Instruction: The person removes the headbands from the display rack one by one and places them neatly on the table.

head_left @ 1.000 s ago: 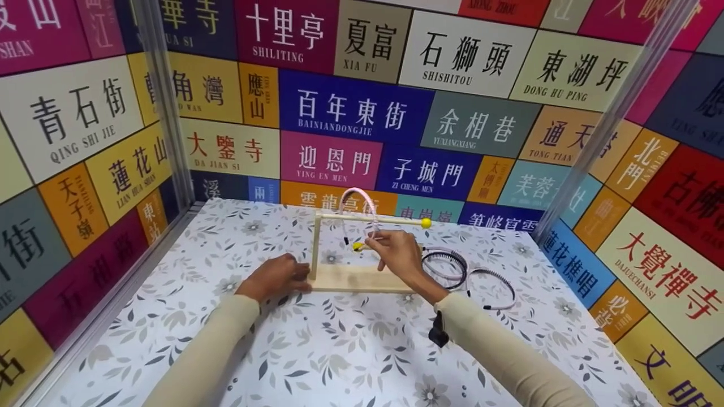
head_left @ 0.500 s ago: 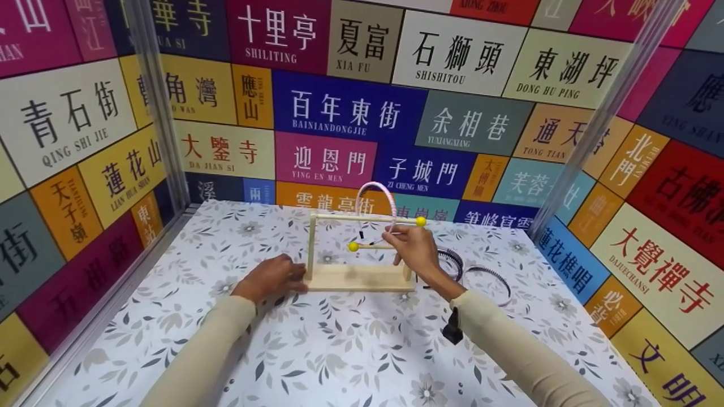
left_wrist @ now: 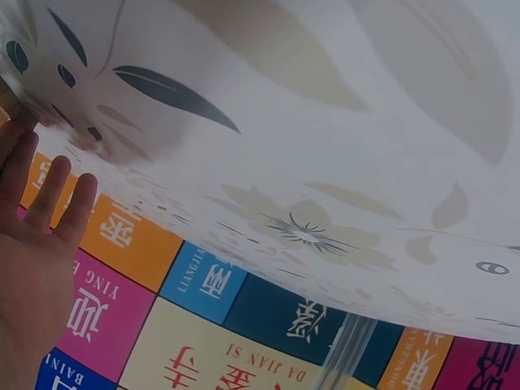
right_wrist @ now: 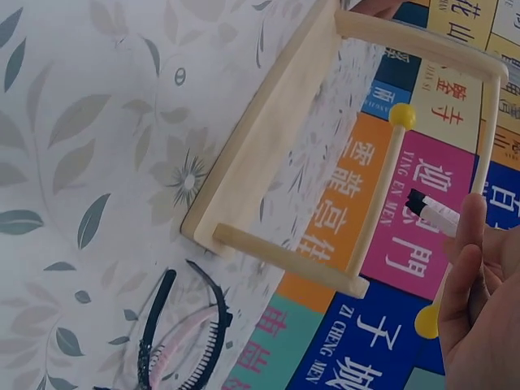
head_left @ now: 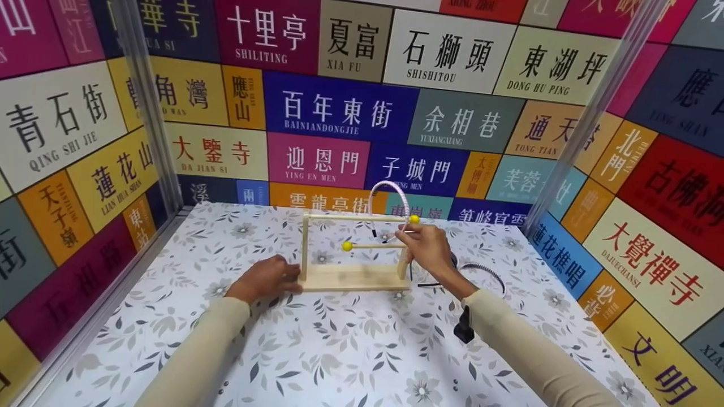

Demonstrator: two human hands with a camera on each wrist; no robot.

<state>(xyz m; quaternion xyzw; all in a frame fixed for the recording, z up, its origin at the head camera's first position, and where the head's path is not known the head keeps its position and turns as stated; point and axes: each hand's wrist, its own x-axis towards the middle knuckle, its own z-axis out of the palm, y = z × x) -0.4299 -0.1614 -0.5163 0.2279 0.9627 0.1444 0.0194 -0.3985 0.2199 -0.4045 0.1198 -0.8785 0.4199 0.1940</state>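
Observation:
A wooden stand (head_left: 353, 278) has two rods, each tipped with a yellow ball; the upper rod (head_left: 356, 217) ends in its ball at the right, the lower rod (head_left: 376, 246) at the left. My right hand (head_left: 429, 249) pinches a pale pink headband (head_left: 389, 184) with black tips by its right leg, near the upper rod's yellow ball (head_left: 414, 219). The headband's arch rises above that rod; whether it hangs over it I cannot tell. At the stand's left end rests my left hand (head_left: 266, 278), its fingers (left_wrist: 77, 203) fairly straight against the wood.
Behind my right hand lie more headbands, a pale one with dark teeth (head_left: 491, 270) and a black one (right_wrist: 213, 325), on the flower-patterned tablecloth (head_left: 339, 350). Walls with coloured sign panels (head_left: 342, 107) enclose the table.
My right hand has carried the pink headband rightward along the upper rod, from its middle toward the yellow ball. My left hand stays at the stand's left end. The head view has shifted slightly.

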